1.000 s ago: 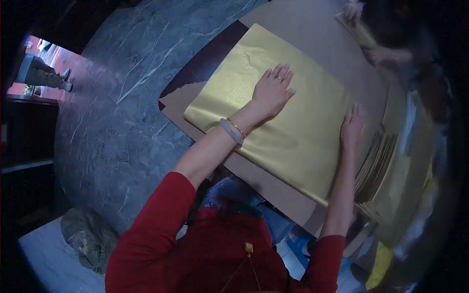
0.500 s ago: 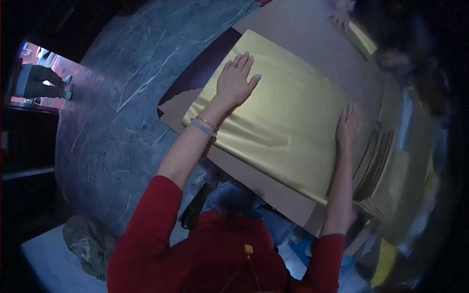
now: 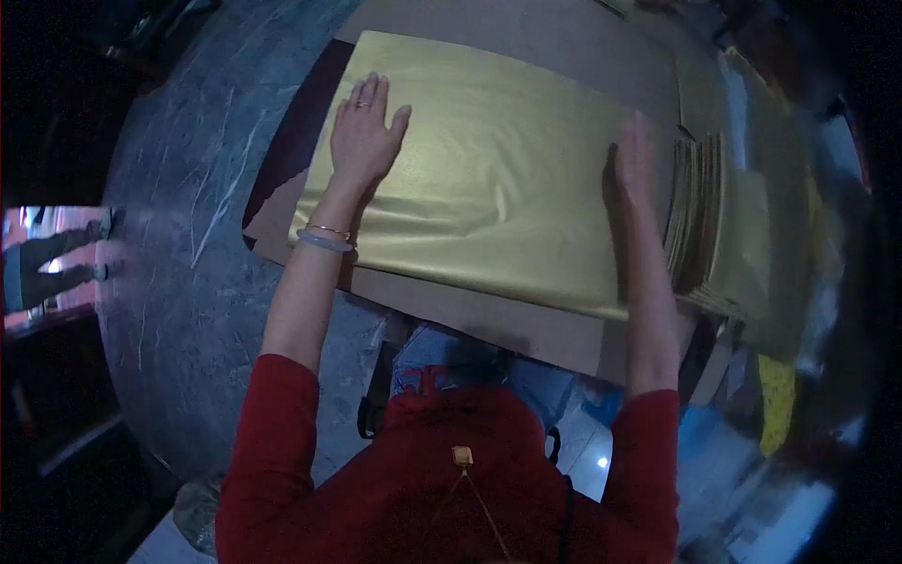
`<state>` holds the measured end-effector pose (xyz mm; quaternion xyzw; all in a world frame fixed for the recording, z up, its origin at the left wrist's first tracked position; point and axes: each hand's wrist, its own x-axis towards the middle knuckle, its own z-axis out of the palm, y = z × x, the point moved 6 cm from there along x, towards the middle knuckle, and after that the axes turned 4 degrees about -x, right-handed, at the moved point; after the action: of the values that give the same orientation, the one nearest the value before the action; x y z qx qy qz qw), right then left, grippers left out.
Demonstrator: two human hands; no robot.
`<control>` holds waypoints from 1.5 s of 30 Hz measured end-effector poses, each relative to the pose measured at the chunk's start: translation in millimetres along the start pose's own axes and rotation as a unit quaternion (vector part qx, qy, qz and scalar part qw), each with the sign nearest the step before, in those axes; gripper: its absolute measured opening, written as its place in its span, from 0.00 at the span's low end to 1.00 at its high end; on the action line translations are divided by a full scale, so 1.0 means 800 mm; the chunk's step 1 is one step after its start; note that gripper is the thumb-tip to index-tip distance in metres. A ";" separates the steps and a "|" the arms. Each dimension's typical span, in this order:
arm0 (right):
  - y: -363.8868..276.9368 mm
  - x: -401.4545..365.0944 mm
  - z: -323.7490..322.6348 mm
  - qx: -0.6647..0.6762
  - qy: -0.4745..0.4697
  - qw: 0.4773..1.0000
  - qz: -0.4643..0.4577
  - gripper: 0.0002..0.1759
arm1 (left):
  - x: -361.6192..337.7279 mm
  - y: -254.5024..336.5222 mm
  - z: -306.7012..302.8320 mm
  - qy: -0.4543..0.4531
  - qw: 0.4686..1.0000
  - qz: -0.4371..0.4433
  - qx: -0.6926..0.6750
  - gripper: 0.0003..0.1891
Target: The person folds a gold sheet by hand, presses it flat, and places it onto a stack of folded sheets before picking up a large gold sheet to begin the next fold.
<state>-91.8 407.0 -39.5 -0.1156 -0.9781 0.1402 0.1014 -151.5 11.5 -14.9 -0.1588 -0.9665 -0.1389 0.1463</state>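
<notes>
A large sheet of shiny gold paper [image 3: 470, 160] is spread over brown cardboard [image 3: 451, 299] on the table, with creases running across its near left part. Flat on its left side lies my left hand [image 3: 365, 136], fingers stretched forward and thumb apart. My right hand [image 3: 636, 160] is at the sheet's right edge, held on its side with the fingers straight and a shadow beside it on the paper. Just right of that hand stands a stack of folded gold-brown pieces [image 3: 697, 221].
More gold sheets [image 3: 789, 216] lie beyond the stack on the right. A dark maroon piece [image 3: 299, 132] shows under the cardboard at the left. Grey marbled floor [image 3: 188, 188] spreads to the left, where a person's legs [image 3: 56, 258] appear in a bright doorway.
The view has turned, so the sheet appears further left and straighter. My right hand has tipped onto its side at the sheet's edge. The other person's hands at the far side are out of view.
</notes>
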 end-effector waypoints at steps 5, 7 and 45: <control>-0.229 -0.095 -0.059 0.058 -0.011 0.996 -0.070 0.28 | 0.017 0.016 -0.034 -0.014 1.000 0.014 0.005 0.33; -0.249 -0.128 -0.035 0.067 -0.040 0.995 -0.065 0.28 | 0.020 0.024 -0.043 -0.019 0.999 0.022 0.031 0.34; -0.060 -0.253 -0.091 -0.140 -0.049 0.988 0.035 0.29 | 0.028 -0.017 -0.027 -0.005 1.000 0.024 -0.007 0.34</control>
<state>108.0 329.3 9.6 -0.1557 -0.9872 0.0112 0.0314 -171.1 -1.3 9.1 -0.1837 -0.9620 -0.1414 0.1439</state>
